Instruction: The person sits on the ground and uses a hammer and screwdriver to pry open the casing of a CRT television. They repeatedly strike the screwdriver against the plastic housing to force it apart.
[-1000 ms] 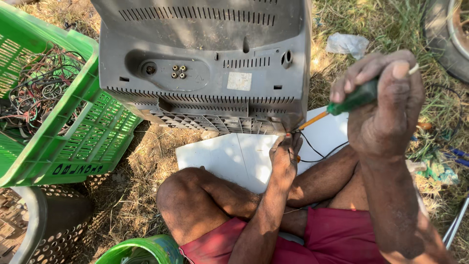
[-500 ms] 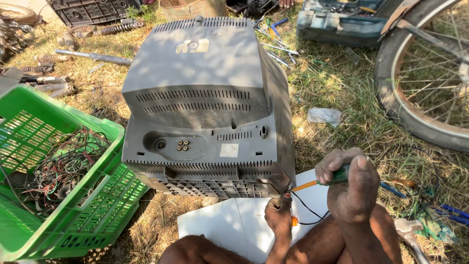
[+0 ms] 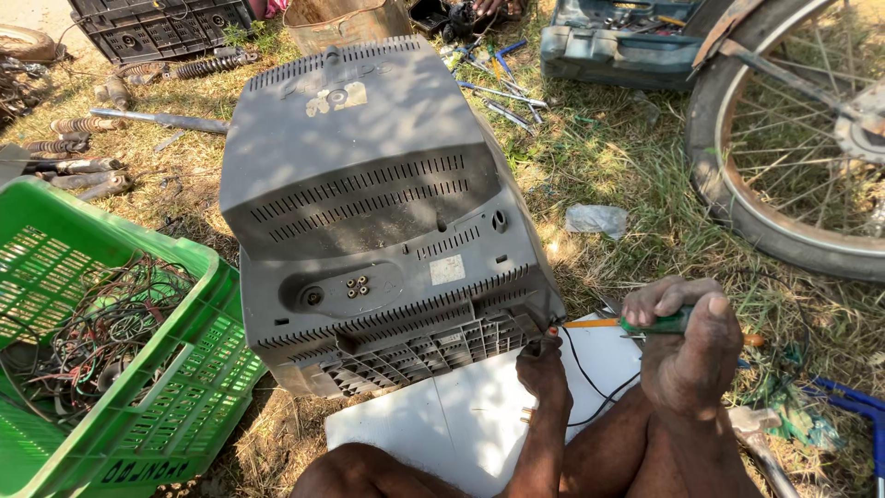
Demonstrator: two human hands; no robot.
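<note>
My right hand (image 3: pixel 687 346) was closed around the green handle of a screwdriver (image 3: pixel 645 324), its orange shaft pointing toward the lower right corner of the grey television casing (image 3: pixel 369 221). My left hand (image 3: pixel 544 364) sat at that same corner, fingertips touching the casing's vented bottom edge; whether it pinched anything I could not tell. The casing lay back side up on dry grass, its lower edge overlapping a white board (image 3: pixel 461 415) just in front of my legs. A black wire (image 3: pixel 590 383) ran from the casing's corner across the board, between my two hands. Left of the casing stood a green plastic crate (image 3: pixel 175 406) holding a tangle of wires. Right of the casing, well apart, was a bicycle wheel (image 3: pixel 793 148). Beyond the casing's far end lay loose tools (image 3: pixel 502 88) and a grey toolbox (image 3: pixel 618 46).
</note>
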